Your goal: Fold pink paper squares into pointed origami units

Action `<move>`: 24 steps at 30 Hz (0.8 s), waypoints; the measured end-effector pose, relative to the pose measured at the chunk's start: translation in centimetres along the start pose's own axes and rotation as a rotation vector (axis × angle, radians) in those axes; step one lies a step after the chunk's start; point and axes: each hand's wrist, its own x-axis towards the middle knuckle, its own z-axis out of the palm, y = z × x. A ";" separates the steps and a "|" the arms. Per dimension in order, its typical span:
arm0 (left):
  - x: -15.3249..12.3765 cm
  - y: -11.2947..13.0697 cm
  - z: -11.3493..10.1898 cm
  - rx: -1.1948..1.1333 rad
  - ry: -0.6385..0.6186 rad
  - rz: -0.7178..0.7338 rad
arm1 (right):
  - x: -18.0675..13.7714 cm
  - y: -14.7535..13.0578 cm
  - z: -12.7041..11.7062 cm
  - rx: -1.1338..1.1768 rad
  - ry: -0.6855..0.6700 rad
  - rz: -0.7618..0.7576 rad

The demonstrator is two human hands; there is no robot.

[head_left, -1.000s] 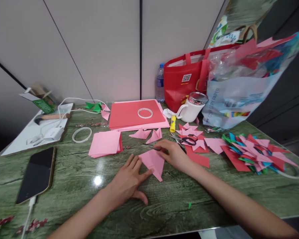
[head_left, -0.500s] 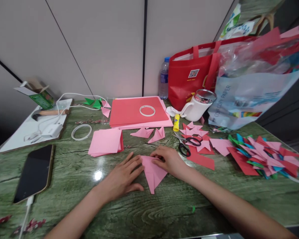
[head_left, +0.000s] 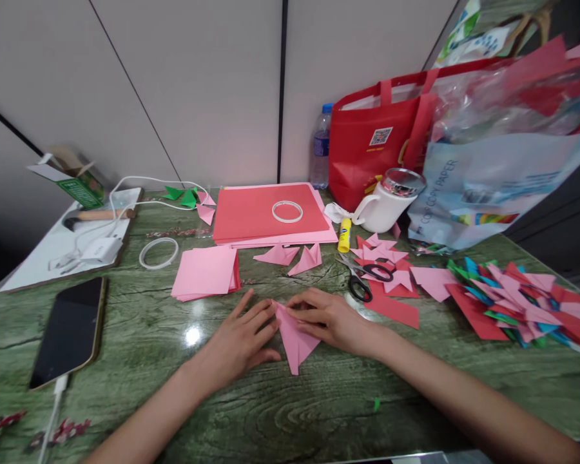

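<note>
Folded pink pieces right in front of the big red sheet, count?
2, side by side: left piece nearer the pink square stack, right piece nearer the scissors. None seem hidden.

At seven o'clock from the middle of the view, the left hand [head_left: 241, 338] is showing slim, tapering fingers [head_left: 258, 322]. At five o'clock, the right hand [head_left: 333, 321] is showing a similarly slender build. Both are going bare, as are the left forearm [head_left: 159, 419], toward half past seven, and the right forearm [head_left: 454, 399], toward four, each narrowing hand-ward.
</note>
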 end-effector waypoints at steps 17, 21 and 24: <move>0.1 0.1 0.1 -0.080 -0.013 0.011 | -1.3 -0.4 -0.2 0.044 -0.032 -0.073; 0.0 0.0 0.3 -0.061 -0.017 0.024 | -1.3 -0.4 -0.1 0.012 -0.018 -0.096; -0.1 0.0 0.4 -0.048 -0.010 0.018 | -1.3 -0.4 0.0 -0.011 -0.011 -0.095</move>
